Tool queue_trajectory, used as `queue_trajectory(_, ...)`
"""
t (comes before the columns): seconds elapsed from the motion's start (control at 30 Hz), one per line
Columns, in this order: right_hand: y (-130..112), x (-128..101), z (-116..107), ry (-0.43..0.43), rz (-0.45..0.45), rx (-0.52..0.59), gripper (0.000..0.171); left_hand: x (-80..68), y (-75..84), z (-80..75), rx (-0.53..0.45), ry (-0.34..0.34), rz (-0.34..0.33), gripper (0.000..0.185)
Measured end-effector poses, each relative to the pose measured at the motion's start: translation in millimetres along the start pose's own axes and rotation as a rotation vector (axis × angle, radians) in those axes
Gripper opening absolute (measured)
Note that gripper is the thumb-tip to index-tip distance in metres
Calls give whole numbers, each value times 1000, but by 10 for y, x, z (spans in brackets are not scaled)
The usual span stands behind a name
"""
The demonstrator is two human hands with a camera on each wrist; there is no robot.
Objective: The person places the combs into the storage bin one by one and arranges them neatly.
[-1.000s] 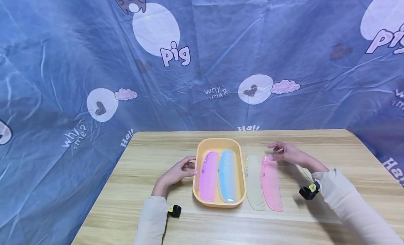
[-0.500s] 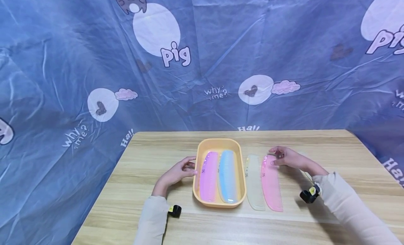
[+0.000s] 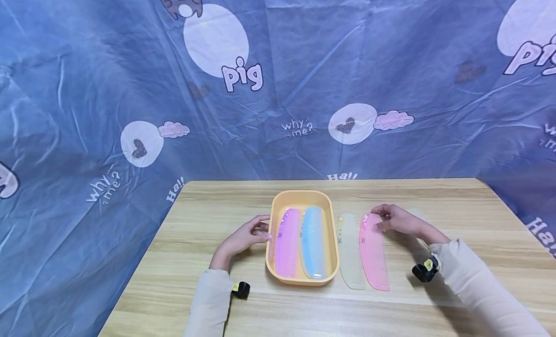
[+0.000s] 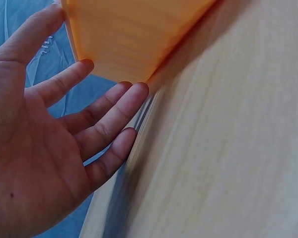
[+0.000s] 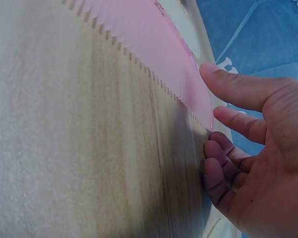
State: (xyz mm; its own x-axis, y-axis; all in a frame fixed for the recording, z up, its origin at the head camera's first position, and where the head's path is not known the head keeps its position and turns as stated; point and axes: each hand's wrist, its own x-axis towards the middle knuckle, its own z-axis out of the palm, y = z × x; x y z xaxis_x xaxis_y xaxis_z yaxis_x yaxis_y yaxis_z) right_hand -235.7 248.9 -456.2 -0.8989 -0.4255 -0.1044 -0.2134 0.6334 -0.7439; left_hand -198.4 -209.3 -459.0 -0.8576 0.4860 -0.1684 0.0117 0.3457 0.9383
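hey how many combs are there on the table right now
4. A purple comb and a blue comb lie in the orange tray. A clear comb and a pink comb lie on the table right of it, the right hand at the pink one's far end. None seems hidden.
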Motion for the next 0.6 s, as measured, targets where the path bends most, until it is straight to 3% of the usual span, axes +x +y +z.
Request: queue_trajectory(0.6, 47, 13, 47, 10, -39, -62, 59, 14, -38, -6, 11, 13, -6, 65)
